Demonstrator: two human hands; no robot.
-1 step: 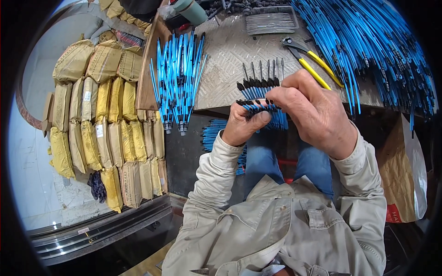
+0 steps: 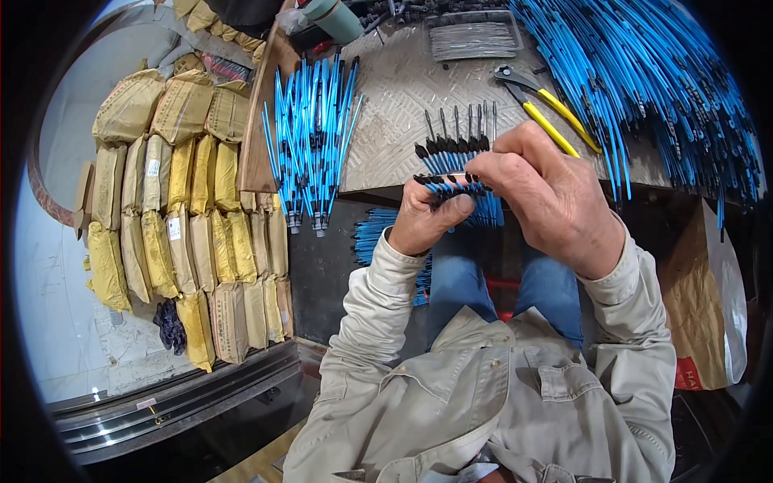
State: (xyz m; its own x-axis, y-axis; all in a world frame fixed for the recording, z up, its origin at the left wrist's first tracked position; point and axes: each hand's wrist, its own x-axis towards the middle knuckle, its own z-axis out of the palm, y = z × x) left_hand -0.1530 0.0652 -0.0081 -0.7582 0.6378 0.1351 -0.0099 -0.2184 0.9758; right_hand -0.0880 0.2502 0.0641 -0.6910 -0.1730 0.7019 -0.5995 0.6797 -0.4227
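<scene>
Above my lap, near the table's front edge, my left hand (image 2: 420, 221) is closed around a side-by-side row of thin blue tubes with black fittings (image 2: 441, 163). Their dark pointed tips stick up away from me in a fan. Thumb below and fingers behind, it holds the row level. My right hand (image 2: 555, 201) is closed at the row's right end, fingertips pinched against the last tubes. The knuckles hide exactly what sits between those fingertips. More blue tube ends hang below the row, between both hands.
Yellow-handled pliers (image 2: 555, 113) lie beyond my right hand. A big heap of blue tubes (image 2: 636, 80) covers the table's right, a smaller bundle (image 2: 314, 137) its left. At the back stands a clear tray of thin pins (image 2: 473, 40). Wrapped packages (image 2: 181, 209) are stacked at left.
</scene>
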